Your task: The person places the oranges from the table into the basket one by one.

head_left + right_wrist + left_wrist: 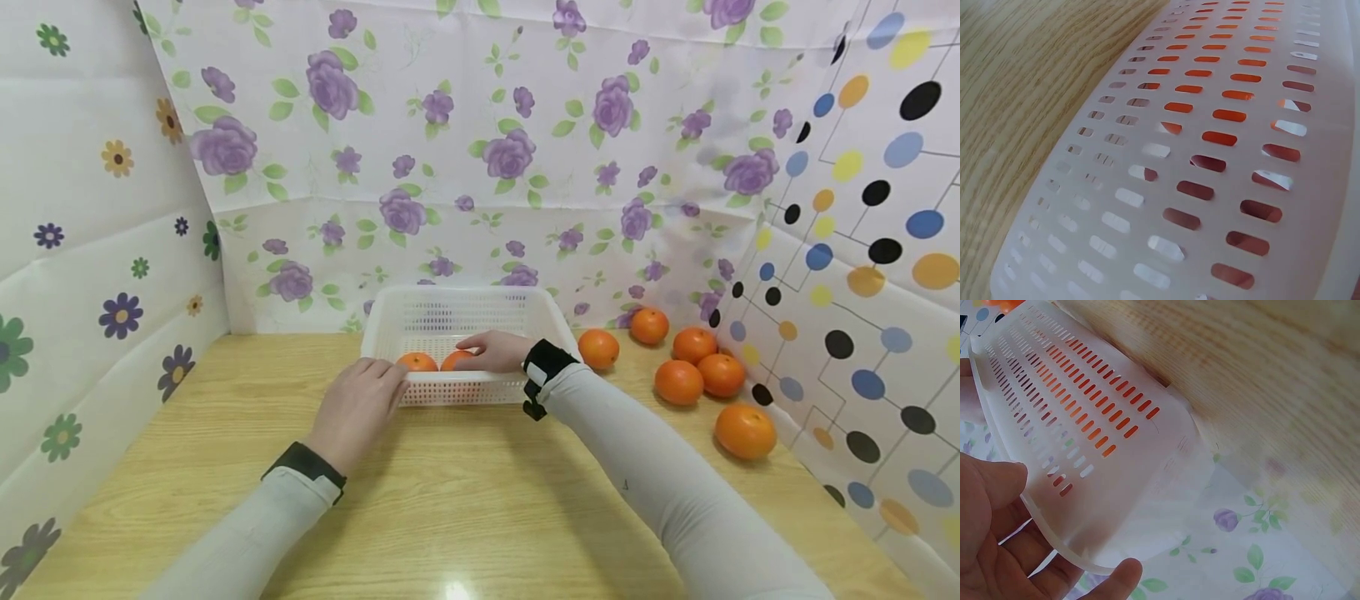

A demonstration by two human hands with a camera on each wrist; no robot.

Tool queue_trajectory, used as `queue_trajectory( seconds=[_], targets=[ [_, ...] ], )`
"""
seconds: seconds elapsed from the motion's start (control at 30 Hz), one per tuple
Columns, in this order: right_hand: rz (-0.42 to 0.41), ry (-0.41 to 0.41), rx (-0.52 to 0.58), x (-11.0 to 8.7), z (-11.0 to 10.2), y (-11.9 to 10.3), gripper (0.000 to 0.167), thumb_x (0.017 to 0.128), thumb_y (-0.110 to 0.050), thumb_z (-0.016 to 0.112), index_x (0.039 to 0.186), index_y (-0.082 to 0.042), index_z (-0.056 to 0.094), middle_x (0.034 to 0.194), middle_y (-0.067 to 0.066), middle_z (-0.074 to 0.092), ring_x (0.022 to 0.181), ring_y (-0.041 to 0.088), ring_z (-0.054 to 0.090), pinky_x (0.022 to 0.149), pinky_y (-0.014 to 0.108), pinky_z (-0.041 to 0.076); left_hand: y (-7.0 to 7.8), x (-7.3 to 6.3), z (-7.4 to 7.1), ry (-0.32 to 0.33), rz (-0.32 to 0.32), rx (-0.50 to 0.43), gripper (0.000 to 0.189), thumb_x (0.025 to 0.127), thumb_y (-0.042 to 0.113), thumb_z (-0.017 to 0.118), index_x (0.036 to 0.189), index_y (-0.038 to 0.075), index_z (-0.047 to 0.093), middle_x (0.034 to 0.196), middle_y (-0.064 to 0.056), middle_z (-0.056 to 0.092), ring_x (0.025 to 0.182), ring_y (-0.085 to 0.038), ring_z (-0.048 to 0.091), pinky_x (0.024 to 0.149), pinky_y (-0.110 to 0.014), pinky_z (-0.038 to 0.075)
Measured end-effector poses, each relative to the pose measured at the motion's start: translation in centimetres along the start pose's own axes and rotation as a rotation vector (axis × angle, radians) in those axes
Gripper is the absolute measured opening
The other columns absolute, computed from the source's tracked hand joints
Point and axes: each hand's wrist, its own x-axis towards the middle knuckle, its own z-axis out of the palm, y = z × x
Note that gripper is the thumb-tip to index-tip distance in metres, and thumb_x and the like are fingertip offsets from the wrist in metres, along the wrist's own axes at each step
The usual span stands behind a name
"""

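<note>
With my left hand point(358, 412) I grip the near left corner of the white basket point(427, 393) on the table point(450, 483), fingers bent over its rim, while my right hand point(497, 352) is inside, over the near rim, its fingers curled on one orange point(453, 361) with a second orange point(417, 362) lying to its left. To the right of the basket, six more oranges point(678, 382) lie scattered from near to far, and at the far side hangs a purple-flowered cloth point(509, 156).

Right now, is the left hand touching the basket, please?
Touching: the left wrist view shows the left hand gripping the basket by its rim.
</note>
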Motion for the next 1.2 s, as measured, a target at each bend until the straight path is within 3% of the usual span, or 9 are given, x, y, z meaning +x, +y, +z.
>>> queue_trajectory(
  seconds=[0.23, 0.57, 0.9, 1.2],
  targets=[
    [-0.043, 0.029, -0.011, -0.1, 0.0, 0.3, 0.063, 0.11, -0.047, 0.068, 0.163, -0.013, 0.056, 0.158, 0.018, 0.06, 0.147, 0.035, 0.057, 0.121, 0.051, 0.048, 0.0, 0.0, -0.1, 0.005, 0.002, -0.005, 0.025, 0.11, 0.023, 0.073, 0.127, 0.005, 0.076, 0.116, -0.01, 0.077, 0.111, -0.032, 0.07, 0.103, -0.048, 0.059],
    [-0.028, 0.059, -0.055, -0.1, -0.2, 1.3, 0.063, 0.111, -0.051, 0.065, 0.163, -0.016, 0.056, 0.156, 0.013, 0.063, 0.145, 0.031, 0.058, 0.123, 0.05, 0.046, 0.0, -0.1, 0.0, 0.015, 0.003, -0.007, 0.024, 0.109, 0.022, 0.075, 0.126, 0.006, 0.076, 0.116, -0.01, 0.077, 0.111, -0.032, 0.07, 0.102, -0.049, 0.06],
    [-0.071, 0.13, -0.073, -2.1, -0.4, 1.3, 0.064, 0.113, -0.05, 0.061, 0.162, -0.009, 0.055, 0.153, 0.017, 0.065, 0.141, 0.034, 0.061, 0.121, 0.051, 0.048, 0.0, -0.1, 0.1, 0.016, 0.01, 0.008, 0.023, 0.108, 0.021, 0.076, 0.125, 0.006, 0.077, 0.116, -0.01, 0.077, 0.11, -0.032, 0.071, 0.101, -0.05, 0.061],
    [-0.108, 0.25, -0.145, -4.1, -0.9, 0.5, 0.064, 0.115, -0.05, 0.059, 0.163, -0.008, 0.053, 0.163, 0.013, 0.056, 0.153, 0.033, 0.05, 0.128, 0.051, 0.04, -0.1, 0.0, 0.1, 0.013, 0.003, 0.004, 0.024, 0.107, 0.02, 0.077, 0.126, 0.006, 0.077, 0.116, -0.011, 0.077, 0.11, -0.032, 0.071, 0.1, -0.051, 0.061]
  ],
)
